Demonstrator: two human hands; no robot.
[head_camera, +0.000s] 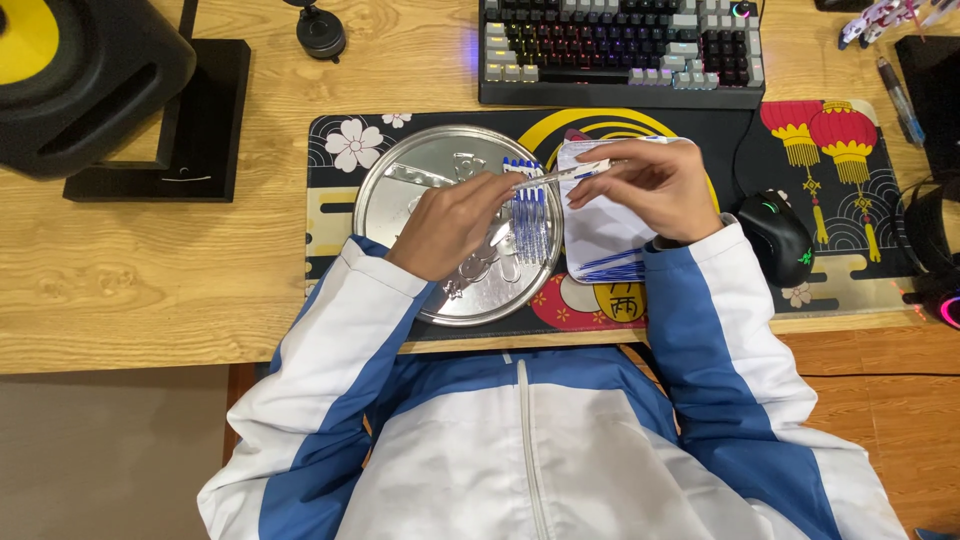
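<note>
A round silver tray (400, 190) lies on a dark patterned desk mat (330, 215). Several blue-capped pens (529, 210) lie side by side on the tray's right part. My left hand (450, 225) hovers over the tray and pinches one end of a thin pen (548, 177). My right hand (650, 185) grips the same pen's other end above a white paper sheet (600, 235). More blue pens (612, 265) lie at the sheet's near edge. Both sleeves are white and blue.
A backlit keyboard (620, 50) sits beyond the mat. To the right rest a black mouse (776, 237) and headphones (935, 240). A black speaker (80, 80) on a stand occupies the far left. A small black webcam (321, 32) and a pen (898, 100) lie on the wooden desk (150, 280).
</note>
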